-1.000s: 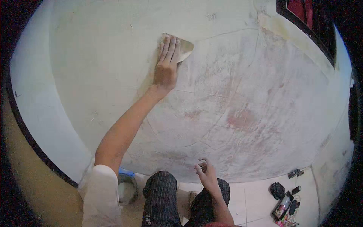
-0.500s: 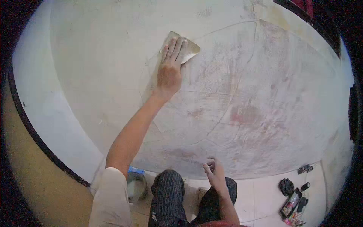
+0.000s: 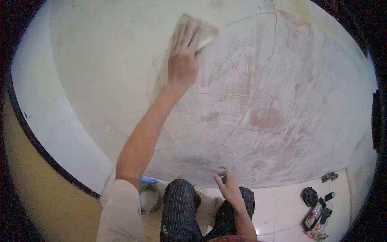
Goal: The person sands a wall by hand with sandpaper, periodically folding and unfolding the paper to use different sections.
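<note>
My left hand (image 3: 184, 60) presses a bent sheet (image 3: 207, 34), which looks like sandpaper, flat against the wall (image 3: 225, 80). Its fingers point upward over the sheet and are slightly blurred. Patchy pale coating with reddish and grey marks and thin cracks covers the wall. Low in the view, my right hand (image 3: 229, 187) is held near my right knee, in front of the wall's lower part. Its thumb and fingers are apart and nothing shows between them.
On the tiled floor, a bucket (image 3: 149, 197) with a blue item (image 3: 149, 180) at its rim stands left of my knees. At the lower right lie a black round object (image 3: 309, 197), a tray of small items (image 3: 314, 218) and small dark objects (image 3: 329, 176).
My left hand has moved up the wall with the sheet. The view has shifted slightly, and more of the footwear shows between my knees. My right hand stays near my knee.
</note>
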